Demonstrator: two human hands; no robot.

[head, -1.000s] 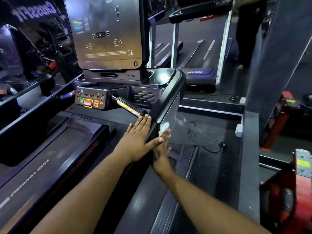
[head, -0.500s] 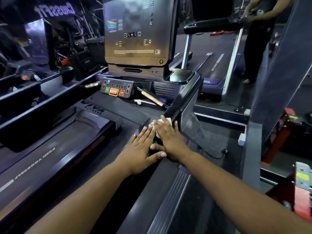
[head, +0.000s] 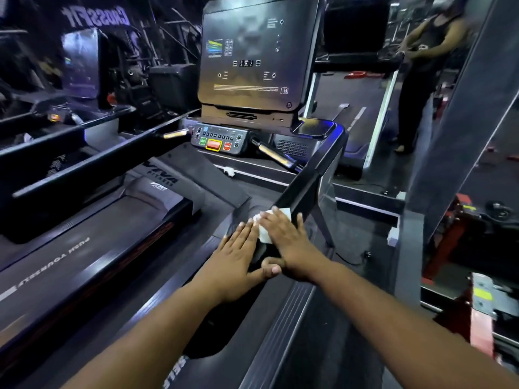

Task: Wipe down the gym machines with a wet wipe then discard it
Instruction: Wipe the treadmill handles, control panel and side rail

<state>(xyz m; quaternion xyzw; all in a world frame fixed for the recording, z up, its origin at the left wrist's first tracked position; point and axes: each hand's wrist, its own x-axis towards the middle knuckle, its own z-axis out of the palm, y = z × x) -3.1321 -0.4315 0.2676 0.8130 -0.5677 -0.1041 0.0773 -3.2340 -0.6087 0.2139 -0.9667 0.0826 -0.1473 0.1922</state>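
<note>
Both my hands lie flat at the low end of the treadmill handrail [head: 306,189]: right hand [head: 289,242] with straight fingers pressing the wet wipe [head: 265,234], left hand [head: 238,262] flat beside it. With nothing pinching it, the wipe could bunch or slide off the handrail.

I see a white wet wipe [head: 266,228] against the black handrail [head: 306,189] of my treadmill, whose dark grey belt [head: 92,248] carries pale lettering. The control panel [head: 219,140] shows a green button, a red one ringed in yellow and a second red one, and the dark console screen [head: 252,54] bears a line of yellow text and small blue, green and yellow stripes. Off to my right stands red equipment [head: 477,318] with yellow labels.
</note>
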